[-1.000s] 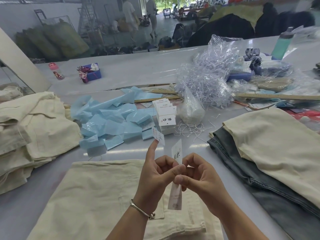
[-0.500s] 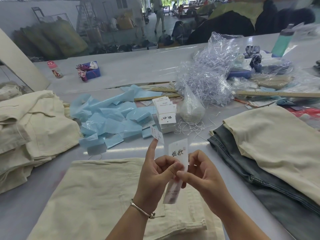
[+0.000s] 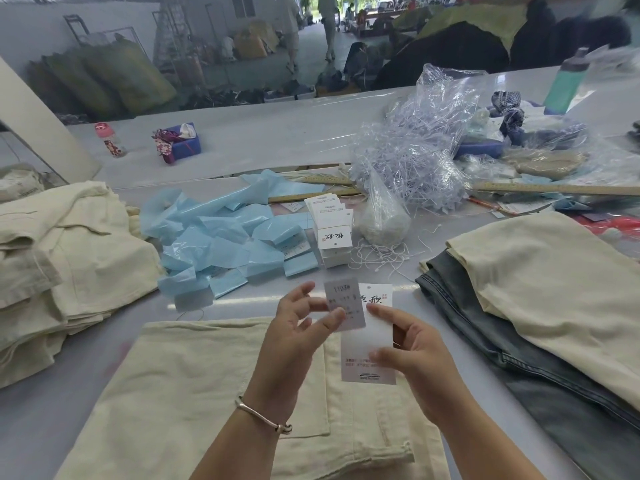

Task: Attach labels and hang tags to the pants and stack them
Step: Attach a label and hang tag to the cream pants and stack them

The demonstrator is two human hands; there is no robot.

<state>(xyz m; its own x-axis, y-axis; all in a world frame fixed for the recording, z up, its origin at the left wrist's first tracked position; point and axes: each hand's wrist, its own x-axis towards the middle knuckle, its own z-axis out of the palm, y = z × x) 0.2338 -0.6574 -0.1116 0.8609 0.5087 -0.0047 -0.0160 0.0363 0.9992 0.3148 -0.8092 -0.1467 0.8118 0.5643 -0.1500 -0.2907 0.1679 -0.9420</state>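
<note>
— What's under the hands?
— Cream pants (image 3: 194, 393) flat on the bench (image 3: 41, 420).
— And in them?
— Left hand (image 3: 294, 337) pinches a small grey label (image 3: 344, 303); right hand (image 3: 412, 348) pinches a white hang tag (image 3: 372, 341), the label overlapping its left edge.
— Beyond?
— A hang-tag stack (image 3: 332, 233), then blue backing scraps (image 3: 221, 237).

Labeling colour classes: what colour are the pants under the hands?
Cream pants, seen best in the head view.

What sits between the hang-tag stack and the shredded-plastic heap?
Head view: a small clear bag of white stuff stands between the hang-tag stack and the shredded-plastic heap.
</note>
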